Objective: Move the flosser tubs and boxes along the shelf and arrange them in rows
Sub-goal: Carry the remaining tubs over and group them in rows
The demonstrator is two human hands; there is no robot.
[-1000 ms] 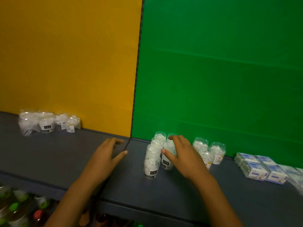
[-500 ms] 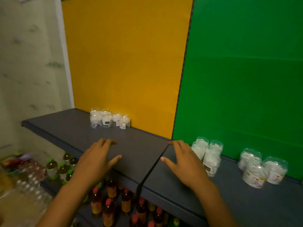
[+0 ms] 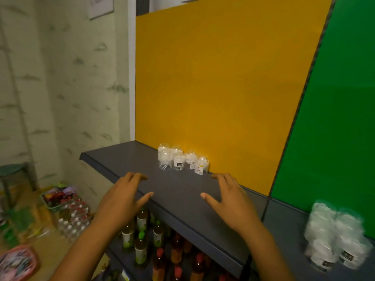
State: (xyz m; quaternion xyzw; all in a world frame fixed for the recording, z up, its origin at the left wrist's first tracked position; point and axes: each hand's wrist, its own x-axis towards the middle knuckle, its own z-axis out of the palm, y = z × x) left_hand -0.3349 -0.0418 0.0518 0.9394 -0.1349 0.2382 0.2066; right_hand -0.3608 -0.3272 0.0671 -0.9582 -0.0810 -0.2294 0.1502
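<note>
**Desk:** Hands over a dark grey shelf (image 3: 182,201) — what are they doing there?

**Photographer:** Both hold nothing. The left hand (image 3: 121,197) and right hand (image 3: 229,199) hover palm-down, fingers spread and relaxed, apart from each other and just short of a small cluster of flosser tubs (image 3: 182,161) standing against the yellow backboard (image 3: 213,88). Judging by that pose, they are framing the cluster from both sides to gather it and slide it along as one.

**Desk:** And the rest of the stock?

**Photographer:** A second group of tubs (image 3: 334,238) stands in close rows at the right, before the green backboard (image 3: 334,118), well apart from the first. No boxes are in view.

**Desk:** Materials?

**Photographer:** Clear, glossy plastic tubs, round with domed lids, packed white inside, small labels on front. The shelf looks matt and smooth, so they should slide easily but may tip. Bottled drinks (image 3: 142,240) fill the shelf below.
</note>
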